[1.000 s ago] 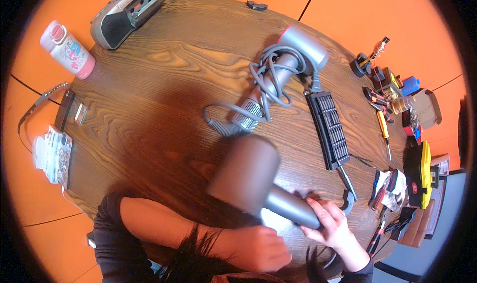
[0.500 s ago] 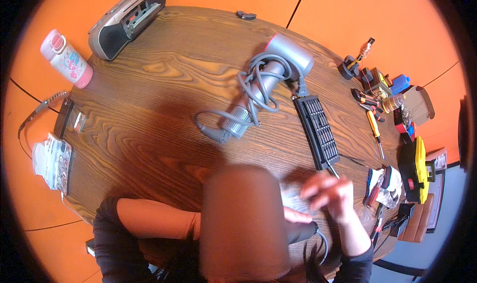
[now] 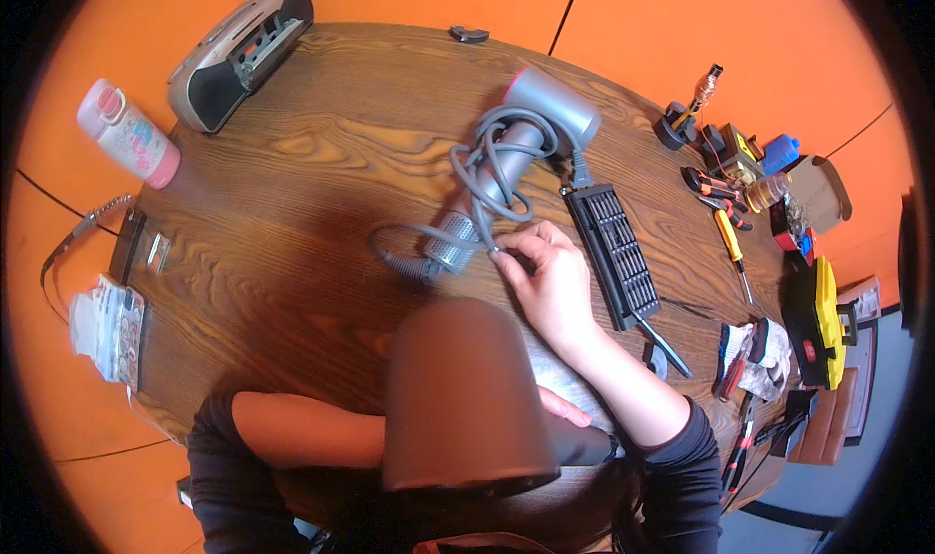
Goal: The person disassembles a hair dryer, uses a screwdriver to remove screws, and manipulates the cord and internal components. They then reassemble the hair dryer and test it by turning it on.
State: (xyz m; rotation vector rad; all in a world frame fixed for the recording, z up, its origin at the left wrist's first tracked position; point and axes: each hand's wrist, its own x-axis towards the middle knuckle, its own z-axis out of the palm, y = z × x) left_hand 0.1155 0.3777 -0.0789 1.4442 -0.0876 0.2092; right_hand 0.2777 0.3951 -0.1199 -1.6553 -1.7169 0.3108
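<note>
A silver-grey hair dryer [image 3: 553, 104] lies on the wooden table ahead of me, its grey cord [image 3: 504, 206] looped around the handle. My right hand [image 3: 555, 286] reaches up beside the handle's perforated end, thumb and forefinger pinched on a low loop of that cord. Nearer me, a large brown rounded cylinder [image 3: 466, 398] hides most of my left hand [image 3: 565, 405]. The visible left fingers curl over a dark handle [image 3: 579, 444] with a cord at its end; whether it joins the cylinder is hidden. A dark slim screwdriver [image 3: 664, 345] lies right of my right forearm.
A black bit case [image 3: 616, 257] stands close right of my right hand. Farther right are a yellow-handled screwdriver [image 3: 729, 242], pliers [image 3: 711, 186], gloves [image 3: 765, 359] and a yellow-black case [image 3: 823, 320]. A radio [image 3: 239, 57] and pink-white bottle [image 3: 131, 135] sit far left.
My right hand has moved left and away from me, from near the bit case's lower end to the hair dryer's cord, and pinched it. The brown cylinder shifted slightly up and left.
</note>
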